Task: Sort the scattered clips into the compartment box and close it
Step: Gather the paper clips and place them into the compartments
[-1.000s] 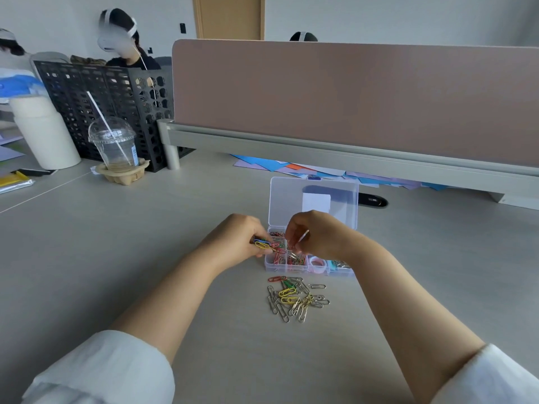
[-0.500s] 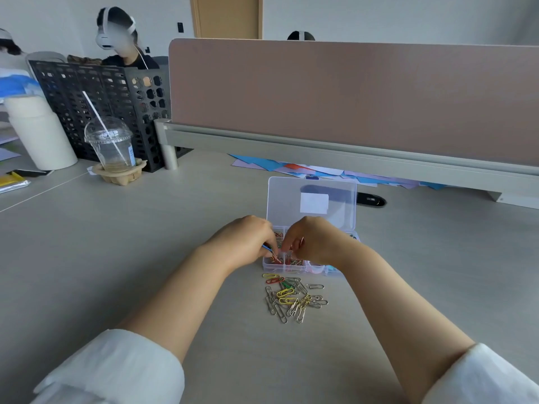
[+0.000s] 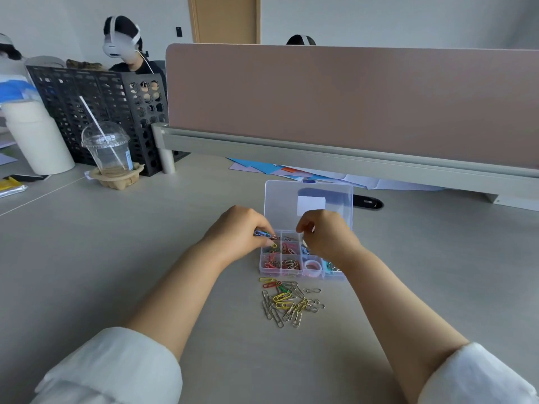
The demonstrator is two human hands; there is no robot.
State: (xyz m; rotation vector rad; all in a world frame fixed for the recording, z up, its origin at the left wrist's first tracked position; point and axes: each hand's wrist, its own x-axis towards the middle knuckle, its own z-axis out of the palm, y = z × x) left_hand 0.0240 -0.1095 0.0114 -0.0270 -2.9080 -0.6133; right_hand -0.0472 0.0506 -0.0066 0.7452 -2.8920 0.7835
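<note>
One open compartment box [image 3: 280,199], one loose clip pile [image 3: 288,301], two hands: left hand [image 3: 236,231] pinches a few coloured clips [image 3: 262,233]; right hand [image 3: 326,234] curled, contents unclear, raised since earlier.

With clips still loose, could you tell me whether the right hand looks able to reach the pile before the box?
Probably yes: the pile lies uncovered on the table just nearer than the box, and the right hand sits over the box with nothing between them.

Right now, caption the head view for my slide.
Left hand grips coloured wire paper clips over the open clear plastic compartment box, right hand curled alongside; scattered clip pile nearby.
</note>
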